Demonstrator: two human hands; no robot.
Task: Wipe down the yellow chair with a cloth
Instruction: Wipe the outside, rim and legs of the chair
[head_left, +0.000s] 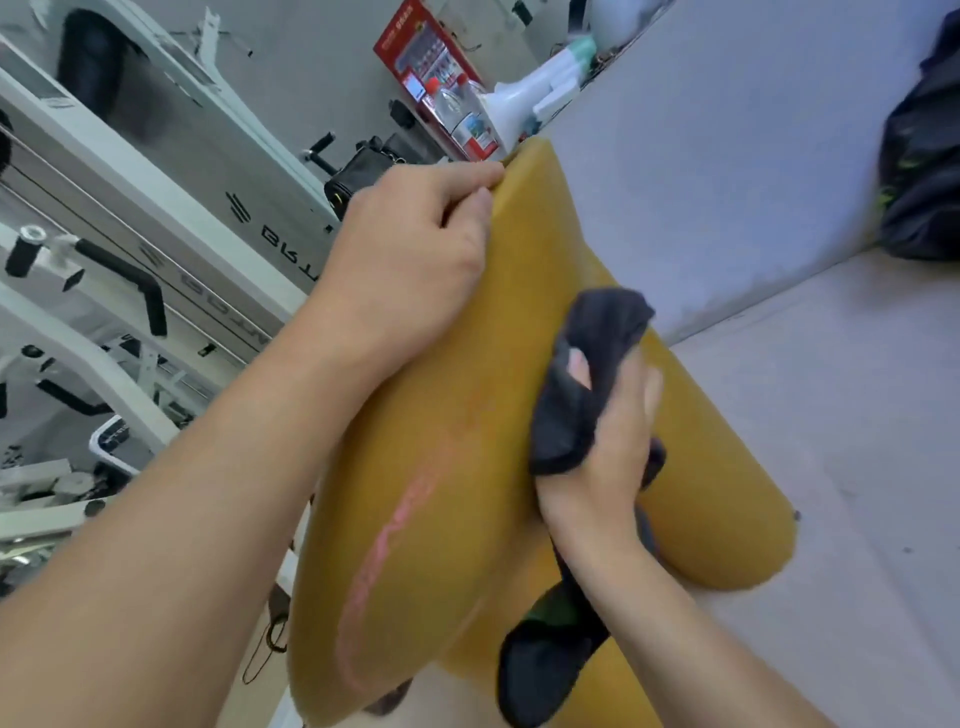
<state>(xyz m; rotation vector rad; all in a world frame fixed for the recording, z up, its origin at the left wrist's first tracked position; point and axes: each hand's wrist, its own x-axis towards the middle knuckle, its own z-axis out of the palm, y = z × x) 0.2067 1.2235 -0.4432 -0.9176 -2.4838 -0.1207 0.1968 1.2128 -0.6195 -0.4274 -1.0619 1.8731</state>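
— Where did the yellow chair (467, 467) lie from the hands?

— Directly below and ahead. Its long panel ran from close to the person away to a far corner, and both hands were on it.

— Which hand had the cloth (587, 364)?

— The right hand (608, 457). Its fingers were curled round a bunched fold, pressing it to the panel towards the right edge. A tail of cloth hung down past the wrist.

— And the left hand (410, 260)?

— Clenched over the far corner, gripping the edge; steadying the chair, I'd judge.

— What did the next stroke turn on?

— A pink streak (395, 535) running lengthwise near the left edge, beside the left forearm. The cloth lay to its right, not touching it.
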